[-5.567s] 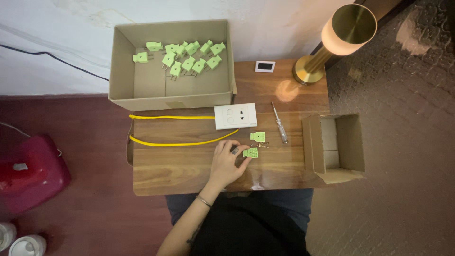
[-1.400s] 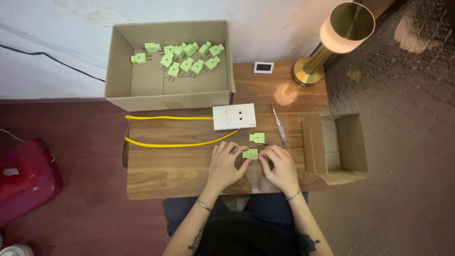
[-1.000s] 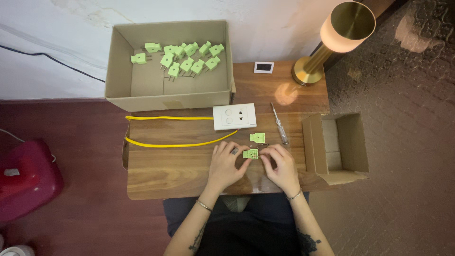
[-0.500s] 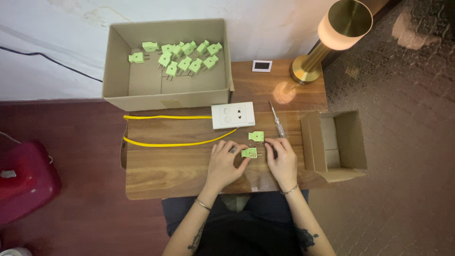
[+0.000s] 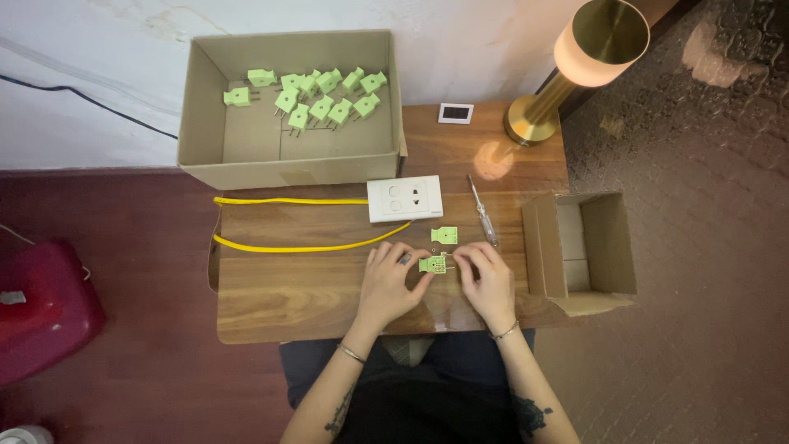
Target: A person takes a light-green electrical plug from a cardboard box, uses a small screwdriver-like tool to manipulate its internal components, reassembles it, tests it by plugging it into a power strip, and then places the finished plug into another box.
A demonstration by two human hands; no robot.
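My left hand (image 5: pixel 388 284) and my right hand (image 5: pixel 486 279) rest on the wooden table (image 5: pixel 279 279), both pinching an opened green plug half (image 5: pixel 432 264) with metal prongs between their fingertips. A second green plug piece (image 5: pixel 444 235) lies just above it. Beyond my right fingers a small screwdriver (image 5: pixel 482 210) lies on the table. Behind that sits a white socket block (image 5: pixel 404 198) with a yellow cable (image 5: pixel 288 247) looping to the left.
A large cardboard box (image 5: pixel 205 148) at the back holds several green plugs (image 5: pixel 320 103). A small empty cardboard box (image 5: pixel 612 247) stands at the right table edge. A brass lamp (image 5: pixel 567 74) and a small white device (image 5: pixel 454 113) stand back right. A red object (image 5: pixel 41 304) lies on the floor left.
Earlier only my left hand was at the plug. My right hand has come up onto the table and moved in to the plug's right side, fingertips now on it.
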